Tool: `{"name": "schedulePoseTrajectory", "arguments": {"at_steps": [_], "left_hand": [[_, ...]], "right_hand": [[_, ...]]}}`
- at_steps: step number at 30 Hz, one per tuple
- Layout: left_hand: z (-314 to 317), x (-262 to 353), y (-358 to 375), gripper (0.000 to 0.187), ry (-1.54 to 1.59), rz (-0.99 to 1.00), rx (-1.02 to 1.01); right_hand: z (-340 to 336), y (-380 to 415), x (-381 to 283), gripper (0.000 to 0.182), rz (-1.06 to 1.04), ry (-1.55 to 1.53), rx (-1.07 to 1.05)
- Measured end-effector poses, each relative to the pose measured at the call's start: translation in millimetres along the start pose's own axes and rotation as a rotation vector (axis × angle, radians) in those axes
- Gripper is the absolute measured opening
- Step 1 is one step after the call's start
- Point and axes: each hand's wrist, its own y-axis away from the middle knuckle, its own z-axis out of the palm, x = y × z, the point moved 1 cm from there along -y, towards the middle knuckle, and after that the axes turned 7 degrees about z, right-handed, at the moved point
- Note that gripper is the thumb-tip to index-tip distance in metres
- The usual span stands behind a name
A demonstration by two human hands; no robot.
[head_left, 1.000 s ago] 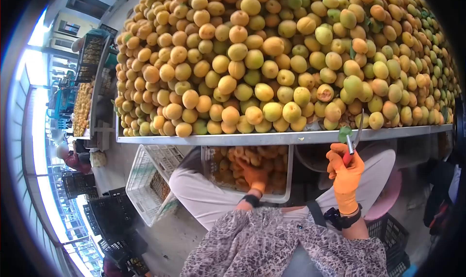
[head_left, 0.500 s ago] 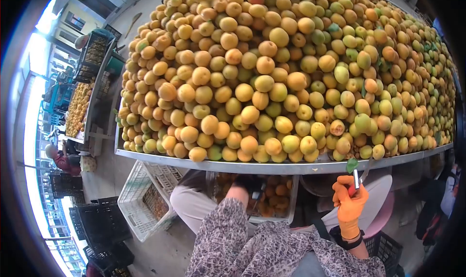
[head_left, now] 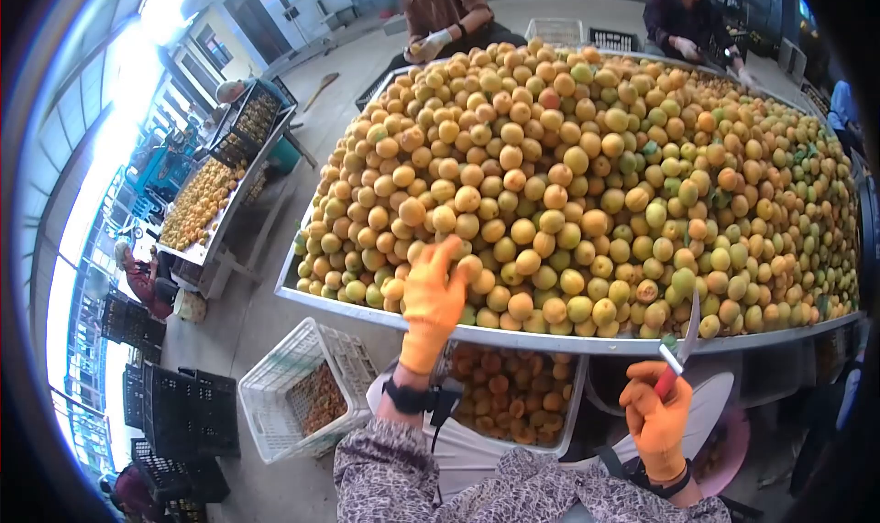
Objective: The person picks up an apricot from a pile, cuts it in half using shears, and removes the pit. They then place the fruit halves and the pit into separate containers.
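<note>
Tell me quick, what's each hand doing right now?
Left hand: at the fruit pile; can't tell whether it grips one.
Right hand: closed around a red-handled blade.

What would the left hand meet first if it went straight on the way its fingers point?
Most likely the fruit heaped just ahead of the left hand; depth is unclear, so exactly which piece comes first is hard to tell.

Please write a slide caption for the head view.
Orange-gloved left hand at the fruit heap, right hand holding a red-handled tool.
</note>
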Motion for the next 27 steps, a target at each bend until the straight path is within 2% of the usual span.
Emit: {"name": "schedulePoseTrajectory", "arguments": {"at_steps": [3, 4, 7, 9, 10, 11, 13, 15, 16, 17, 18, 19, 20, 21, 22, 23, 27], "left_hand": [[27, -29, -44, 0.045, -0.165, 0.034, 0.077], [37, -35, -55, 0.045, -0.145, 0.057, 0.095], [73, -50, -77, 0.062, -0.542, -0.091, -0.154], [80, -45, -88, 0.059, -0.651, -0.136, -0.170], [79, -43, -92, 0.059, -0.614, -0.118, -0.172], [76, -43, -94, 0.059, -0.582, -0.106, -0.176], [76, -49, -87, 0.057, -0.519, -0.122, -0.175], [72, -51, -78, 0.055, -0.155, -0.043, 0.085], [64, -33, -73, 0.049, 0.226, -0.205, 0.120], [59, -15, -64, 0.044, 0.709, -0.254, 0.122], [52, 2, -51, 0.044, 1.139, -0.363, 0.065], [42, 24, -40, 0.050, 1.488, -0.434, -0.004], [35, 48, -26, 0.053, 1.709, -0.452, -0.060], [32, 62, -12, 0.057, 1.845, -0.458, -0.151], [30, 74, 1, 0.058, 1.915, -0.480, -0.197], [28, 85, 13, 0.060, 1.986, -0.503, -0.243], [28, 105, 58, 0.050, 2.046, -0.669, -0.213]], "right_hand": [[2, 25, -17, 0.019, 0.002, 0.094, -0.104], [10, 34, -24, 0.017, -0.035, 0.077, -0.018], [2, 53, -29, 0.019, 0.028, 0.159, 0.028], [-4, 59, -28, 0.021, 0.042, 0.147, 0.042], [-8, 62, -24, 0.026, -0.018, 0.168, -0.061], [-6, 62, -31, 0.026, -0.034, 0.170, -0.047], [2, 62, -38, 0.019, 0.071, 0.075, 0.016], [0, 53, -32, 0.021, 0.035, 0.101, -0.035], [3, 48, -33, 0.022, 0.052, 0.125, -0.014], [6, 45, -33, 0.023, 0.076, 0.150, 0.009], [8, 40, -32, 0.024, 0.031, 0.159, -0.067], [11, 36, -30, 0.030, 0.049, 0.136, -0.108], [12, 30, -23, 0.028, 0.059, 0.060, -0.145], [11, 26, -17, 0.026, 0.067, -0.016, -0.179], [11, 23, -15, 0.034, 0.094, 0.074, -0.233], [15, 24, -15, 0.031, 0.114, 0.064, -0.233], [19, 30, -7, 0.031, 0.180, 0.113, -0.251]]}}
